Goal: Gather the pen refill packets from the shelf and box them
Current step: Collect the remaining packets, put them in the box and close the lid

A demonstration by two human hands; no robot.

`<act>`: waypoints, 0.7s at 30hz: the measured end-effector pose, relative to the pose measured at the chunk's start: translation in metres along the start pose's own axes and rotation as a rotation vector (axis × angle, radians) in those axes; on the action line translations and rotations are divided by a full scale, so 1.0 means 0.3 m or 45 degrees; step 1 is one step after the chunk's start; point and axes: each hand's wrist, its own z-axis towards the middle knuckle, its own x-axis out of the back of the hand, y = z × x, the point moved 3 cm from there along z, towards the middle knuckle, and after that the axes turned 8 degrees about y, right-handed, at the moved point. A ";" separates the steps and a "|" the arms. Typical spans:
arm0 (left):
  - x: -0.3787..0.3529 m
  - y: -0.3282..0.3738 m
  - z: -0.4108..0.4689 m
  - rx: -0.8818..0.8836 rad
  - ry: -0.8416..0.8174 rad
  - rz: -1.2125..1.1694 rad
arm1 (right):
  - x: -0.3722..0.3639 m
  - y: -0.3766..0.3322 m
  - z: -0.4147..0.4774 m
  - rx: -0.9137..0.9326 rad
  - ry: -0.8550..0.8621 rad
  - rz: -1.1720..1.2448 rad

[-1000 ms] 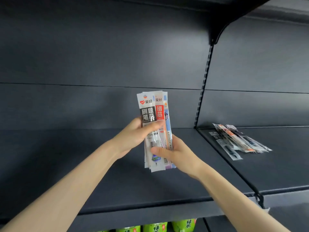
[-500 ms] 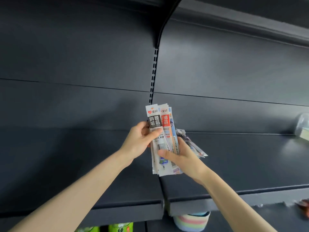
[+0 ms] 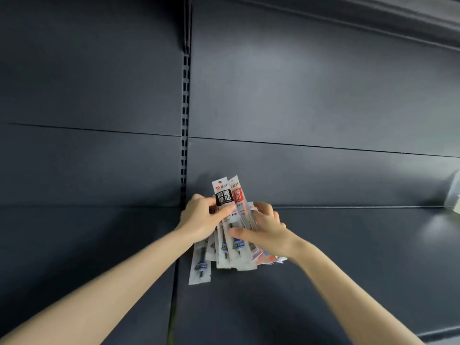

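Observation:
A bundle of pen refill packets (image 3: 225, 195), white with black and red labels, stands upright over the dark shelf (image 3: 348, 257). My left hand (image 3: 199, 220) grips the bundle from the left, thumb across the black label. My right hand (image 3: 263, 232) holds it from the right, its fingers curled over more packets (image 3: 268, 260) that lie on the shelf under it. One loose packet (image 3: 200, 267) sticks out flat at the lower left of the bundle. No box is in view.
A slotted upright post (image 3: 185, 120) splits the dark back wall into two bays. The seam between two shelf boards (image 3: 174, 295) runs toward me. A pale object (image 3: 454, 192) sits at the far right edge of the shelf.
Both hands have carried the bundle to the right bay and lowered it onto the packets lying on the shelf. The view has shifted right and closer.

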 end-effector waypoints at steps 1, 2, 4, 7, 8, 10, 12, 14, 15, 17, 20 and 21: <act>-0.011 -0.005 -0.005 0.030 0.006 0.137 | -0.001 0.018 0.006 0.018 -0.015 -0.019; -0.018 -0.006 -0.010 0.068 0.012 0.238 | -0.002 0.037 0.014 0.023 -0.043 -0.009; -0.026 -0.003 -0.024 0.159 -0.006 0.279 | -0.005 0.064 0.023 0.010 -0.143 0.028; -0.029 0.002 -0.060 0.233 0.035 0.093 | 0.011 0.087 0.035 0.086 -0.196 0.097; -0.027 0.002 -0.070 0.265 0.057 0.035 | 0.019 0.093 0.040 0.097 -0.175 0.153; -0.023 -0.003 -0.092 0.349 0.078 -0.033 | 0.034 0.114 0.052 0.067 -0.137 0.251; -0.015 -0.006 -0.110 0.411 0.085 -0.050 | 0.039 0.144 0.071 -0.009 -0.114 0.270; -0.010 -0.011 -0.115 0.480 0.080 -0.072 | 0.025 0.167 0.091 -0.074 -0.128 0.289; -0.009 -0.013 -0.113 0.519 0.071 -0.083 | 0.013 0.180 0.102 -0.111 -0.141 0.304; -0.010 -0.010 -0.098 0.593 0.039 -0.117 | -0.008 0.192 0.117 -0.173 -0.165 0.340; -0.020 -0.007 -0.065 0.656 -0.003 -0.168 | -0.022 0.187 0.127 -0.190 -0.177 0.388; -0.021 -0.005 -0.055 0.660 -0.015 -0.174 | -0.025 0.183 0.128 -0.184 -0.188 0.398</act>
